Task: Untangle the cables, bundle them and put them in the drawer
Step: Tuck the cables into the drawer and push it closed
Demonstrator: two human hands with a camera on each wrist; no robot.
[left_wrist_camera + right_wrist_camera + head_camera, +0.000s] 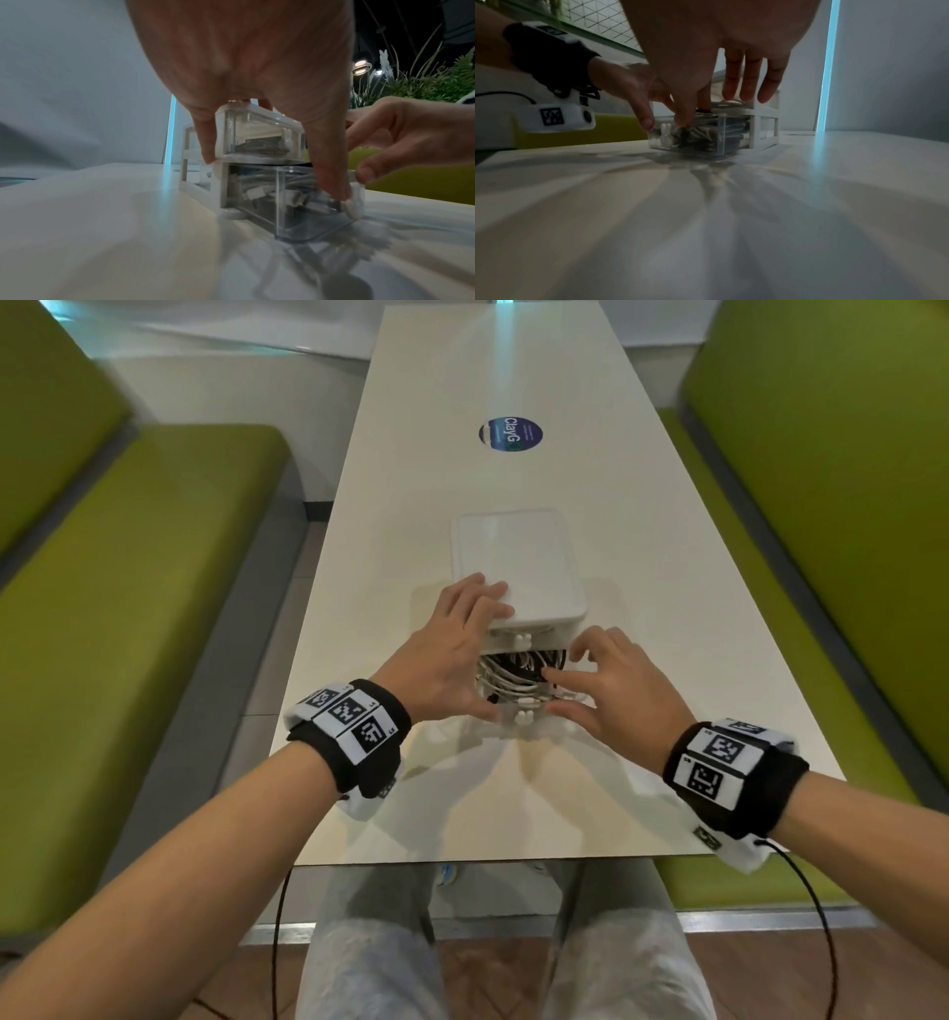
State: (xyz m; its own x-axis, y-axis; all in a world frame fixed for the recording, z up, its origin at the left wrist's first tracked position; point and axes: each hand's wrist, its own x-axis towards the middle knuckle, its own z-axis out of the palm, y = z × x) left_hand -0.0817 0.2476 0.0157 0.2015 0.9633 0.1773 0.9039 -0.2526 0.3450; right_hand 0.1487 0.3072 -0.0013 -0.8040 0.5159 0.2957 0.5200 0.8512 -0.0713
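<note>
Nearest the person, the lower drawer (pixel 521 683) stands pulled out of the white organizer (pixel 518 567) toward the surface's (pixel 513 793) near edge. White cables (pixel 508 685) with at least one dark one lie coiled inside it, filling it nearly to the rim. So the untangling and bundling look finished, and the putting-away is nearly so: judging by the full drawer and no cable loose on the surface around the organizer, what remains is to seat the last loops and push the drawer shut.

The right hand (pixel 611 690) is over the drawer's right side, fingers (pixel 557 674) spread and lightly bent, their tips pressing down on the cables, the thumb at the drawer's front edge beside the small white knob (pixel 524 716). It seems to press rather than pinch anything, though the wrist views are too dim to be sure.

The left hand (pixel 452 654) braces the organizer from its left: fingers straight and resting flat on the lid, thumb reaching down to the drawer's front left corner.

Just above the open drawer, the upper drawer (pixel 259 138) is closed, with something small and dark inside.

Beyond the organizer lies a round blue sticker (pixel 511 434).
</note>
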